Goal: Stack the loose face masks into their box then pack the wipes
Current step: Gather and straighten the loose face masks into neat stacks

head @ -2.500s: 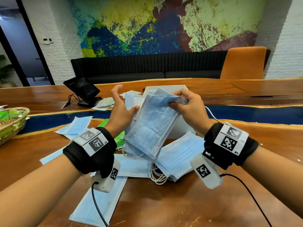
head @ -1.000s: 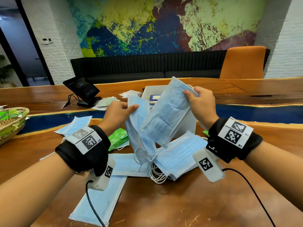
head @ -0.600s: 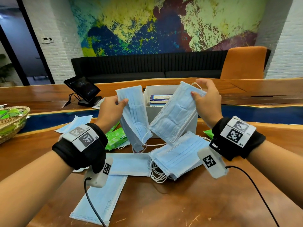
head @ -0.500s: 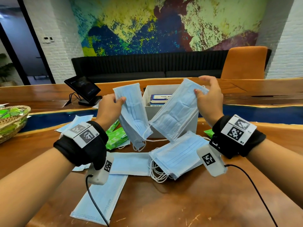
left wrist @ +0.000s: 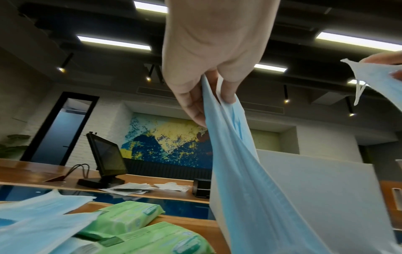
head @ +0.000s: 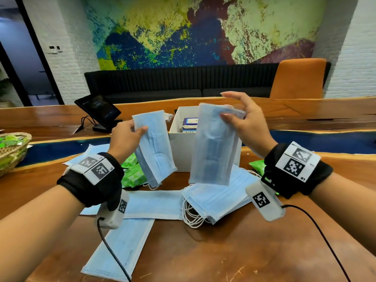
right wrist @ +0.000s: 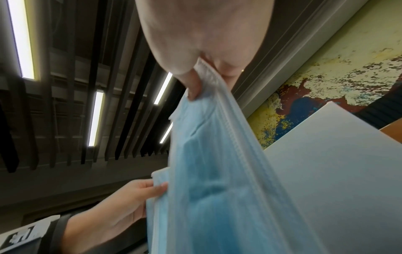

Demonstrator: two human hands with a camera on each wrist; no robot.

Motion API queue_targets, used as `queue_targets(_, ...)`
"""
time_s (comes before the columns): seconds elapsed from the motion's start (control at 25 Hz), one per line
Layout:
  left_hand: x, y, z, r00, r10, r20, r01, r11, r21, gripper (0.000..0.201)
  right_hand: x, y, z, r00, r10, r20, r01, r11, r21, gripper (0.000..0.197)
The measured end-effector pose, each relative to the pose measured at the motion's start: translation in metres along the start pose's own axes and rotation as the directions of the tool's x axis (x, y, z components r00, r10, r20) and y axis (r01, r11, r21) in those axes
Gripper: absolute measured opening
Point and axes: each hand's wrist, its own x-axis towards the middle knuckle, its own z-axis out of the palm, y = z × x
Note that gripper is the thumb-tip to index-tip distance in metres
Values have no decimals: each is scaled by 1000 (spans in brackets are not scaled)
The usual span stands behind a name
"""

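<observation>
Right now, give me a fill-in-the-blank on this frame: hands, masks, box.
1. The left hand pinches a pale blue pleated face mask by its ____ edge.
2. The right hand holds a bunch of masks in front of the ____ cardboard box.
3. The green wipes packs lie on the ____ table.

Missing: top; white; wooden
</observation>
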Motion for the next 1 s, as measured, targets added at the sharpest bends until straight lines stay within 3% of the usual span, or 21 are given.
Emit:
queue_targets(0.24, -11, 25, 11, 969, 174, 174, -141, 972, -188, 27, -7, -18, 19, 969, 19, 247, -20, 1000, 4, 11)
queue_targets(0.44, -23, 41, 18, 916, 257, 308, -134, 920, -369, 24, -7, -25, 27, 939, -92, 332, 68, 994, 84, 26)
queue_targets(0.56, -28, 48, 20, 886, 308, 347, -158, 903, -400, 22, -7, -25, 28, 944, -100, 313, 101, 995, 13, 34)
queue_targets(0.68, -33, 51, 20, 878, 344, 334, -182, 884, -432, 24, -7, -20, 30, 968, -102, 229, 129, 986, -105, 29)
queue_targets(0.88, -34, 53, 17, 871, 380, 310, -198, 851, -486, 25, -2, -14, 26, 974, 18, 224, 30, 977, -211, 50)
queue_targets(1.0, -34, 54, 14, 868, 387, 312, -211, 855, -474, 24, -3, -14, 25, 968, 45, 247, 24, 962, -272, 35)
